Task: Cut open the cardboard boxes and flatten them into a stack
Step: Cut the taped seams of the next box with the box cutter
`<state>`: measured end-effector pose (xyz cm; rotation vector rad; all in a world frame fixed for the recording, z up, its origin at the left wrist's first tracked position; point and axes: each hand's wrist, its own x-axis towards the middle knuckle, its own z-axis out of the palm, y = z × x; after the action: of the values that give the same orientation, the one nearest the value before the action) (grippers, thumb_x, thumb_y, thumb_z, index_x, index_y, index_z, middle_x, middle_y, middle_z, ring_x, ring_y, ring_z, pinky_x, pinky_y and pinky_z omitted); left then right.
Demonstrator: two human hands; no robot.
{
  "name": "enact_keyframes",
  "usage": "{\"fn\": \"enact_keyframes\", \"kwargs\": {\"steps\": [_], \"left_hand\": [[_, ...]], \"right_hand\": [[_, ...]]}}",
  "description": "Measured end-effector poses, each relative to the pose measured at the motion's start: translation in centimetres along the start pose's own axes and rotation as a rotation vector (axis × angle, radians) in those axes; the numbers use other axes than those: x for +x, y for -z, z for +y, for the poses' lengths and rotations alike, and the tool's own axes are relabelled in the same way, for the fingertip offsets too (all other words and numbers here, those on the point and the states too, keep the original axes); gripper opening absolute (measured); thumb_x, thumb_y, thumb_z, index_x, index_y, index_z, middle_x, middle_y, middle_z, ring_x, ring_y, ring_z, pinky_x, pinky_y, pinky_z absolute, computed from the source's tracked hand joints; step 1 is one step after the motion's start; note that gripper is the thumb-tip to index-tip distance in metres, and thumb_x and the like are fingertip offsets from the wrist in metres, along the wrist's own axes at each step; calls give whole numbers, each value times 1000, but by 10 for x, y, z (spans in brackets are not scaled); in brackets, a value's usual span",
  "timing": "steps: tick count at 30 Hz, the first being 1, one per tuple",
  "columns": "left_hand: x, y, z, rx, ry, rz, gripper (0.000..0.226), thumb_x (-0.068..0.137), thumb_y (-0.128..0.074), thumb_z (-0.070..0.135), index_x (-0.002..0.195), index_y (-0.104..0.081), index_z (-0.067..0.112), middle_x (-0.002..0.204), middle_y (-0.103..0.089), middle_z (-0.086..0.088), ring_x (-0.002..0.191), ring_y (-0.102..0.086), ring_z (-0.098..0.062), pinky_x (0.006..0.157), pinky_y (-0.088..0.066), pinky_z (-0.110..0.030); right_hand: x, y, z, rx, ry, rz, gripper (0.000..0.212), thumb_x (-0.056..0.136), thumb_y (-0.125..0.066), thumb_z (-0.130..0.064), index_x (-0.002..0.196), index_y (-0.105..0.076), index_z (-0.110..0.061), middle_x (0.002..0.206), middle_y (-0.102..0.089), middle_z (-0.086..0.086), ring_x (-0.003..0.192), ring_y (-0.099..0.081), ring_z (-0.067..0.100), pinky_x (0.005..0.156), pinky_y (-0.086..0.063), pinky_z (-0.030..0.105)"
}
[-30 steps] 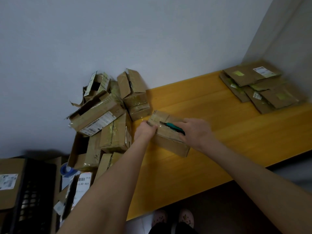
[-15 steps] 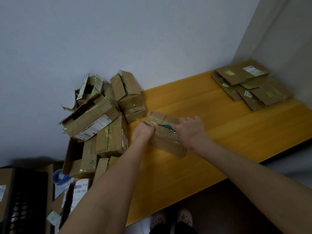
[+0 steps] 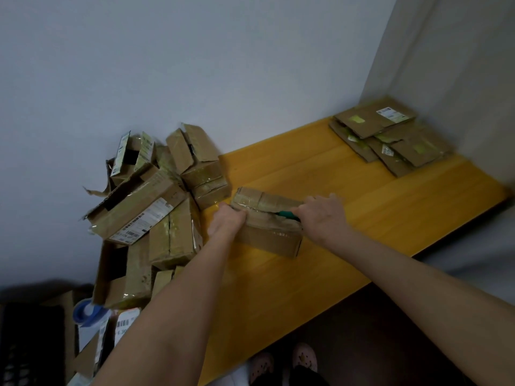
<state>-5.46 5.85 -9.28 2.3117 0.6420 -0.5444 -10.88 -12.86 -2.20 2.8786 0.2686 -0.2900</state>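
matt cardboard box point(image 3: 269, 227) under glossy tape, smooth wood table point(image 3: 362, 218)

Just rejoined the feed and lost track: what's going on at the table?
A person is cutting open a taped box on the yellow table. The left hand grips the box's left end; the right hand holds a green-handled cutter at its top seam. A pile of unflattened boxes sits to the left, and a stack of flattened ones lies in the far right corner.

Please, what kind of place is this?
Probably a home or small storeroom corner: a yellow wooden table against plain walls, a heap of used shipping boxes, flattened cardboard stacked aside.
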Motion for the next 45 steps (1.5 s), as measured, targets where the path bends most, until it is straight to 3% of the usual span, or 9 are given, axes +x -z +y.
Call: {"fn": "enact_keyframes", "kwargs": {"steps": [4, 9, 17, 19, 22, 26, 29, 34, 45], "left_hand": [[0, 2, 1, 56, 0, 8, 59, 89, -56, 46, 134, -37, 12, 127, -54, -14, 110, -57, -34, 90, -53, -45], [-6, -1, 5, 242, -11, 87, 56, 91, -49, 52, 132, -40, 14, 128, -54, -13, 116, -52, -34, 86, -47, -41], [-7, -2, -3, 414, -106, 146, 69, 91, -50, 54, 142, -29, 12, 140, -41, -16, 123, -48, -36, 82, -45, -42], [-11, 2, -5, 463, -239, 194, 83, 85, -58, 57, 147, -23, 15, 148, -29, -15, 133, -35, -35, 96, -43, -45], [-17, 0, 12, 583, -583, 127, 112, 73, -66, 67, 154, -8, 16, 159, -13, -7, 146, -12, -28, 118, -20, -48], [-20, -17, 46, 910, -726, -62, 137, 62, -74, 69, 152, 15, 16, 162, 10, -4, 148, 10, -27, 118, 2, -50], [-18, -29, 59, 1069, -719, -138, 137, 63, -76, 65, 152, 15, 16, 162, 4, -5, 149, 3, -30, 118, -4, -55], [-15, -32, 61, 1026, -702, -97, 121, 64, -78, 60, 154, -8, 18, 151, -27, -7, 139, -28, -30, 112, -29, -51], [-10, -31, 59, 944, -668, -121, 123, 64, -80, 57, 155, -6, 20, 155, -23, -5, 142, -24, -29, 115, -24, -51]], "right_hand": [[6, 3, 25, 375, -127, -100, 34, 93, -53, -28, 125, -59, -39, 78, -56, -7, 66, -54, 16, 53, -39, 25], [8, -17, 36, 729, -280, -108, 35, 97, -52, -32, 130, -52, -22, 82, -53, -6, 62, -51, 12, 47, -36, 25], [16, -55, 8, 1445, -548, -74, 33, 100, -48, -25, 129, -43, -11, 109, -53, 6, 89, -52, 22, 70, -45, 35], [27, -53, 5, 1484, -526, -68, 31, 100, -47, -25, 128, -43, -12, 107, -51, 5, 91, -52, 22, 71, -44, 35], [39, -52, 3, 1521, -540, -64, 27, 100, -47, -27, 123, -45, -13, 106, -51, 5, 91, -51, 23, 73, -44, 37], [35, -65, 13, 1399, -516, -42, 22, 97, -51, -35, 111, -48, -18, 92, -53, -2, 78, -53, 17, 67, -46, 33], [20, -79, 25, 1271, -506, -1, 22, 94, -52, -40, 104, -48, -21, 83, -54, -7, 69, -56, 11, 63, -51, 34], [-8, -92, 42, 1178, -412, 3, 41, 91, -53, -37, 129, -49, -23, 85, -60, -4, 72, -63, 17, 65, -59, 40], [-19, -78, 48, 1038, -188, -140, 52, 92, -52, -37, 143, -42, -34, 95, -68, 0, 78, -66, 24, 65, -55, 37]]}}
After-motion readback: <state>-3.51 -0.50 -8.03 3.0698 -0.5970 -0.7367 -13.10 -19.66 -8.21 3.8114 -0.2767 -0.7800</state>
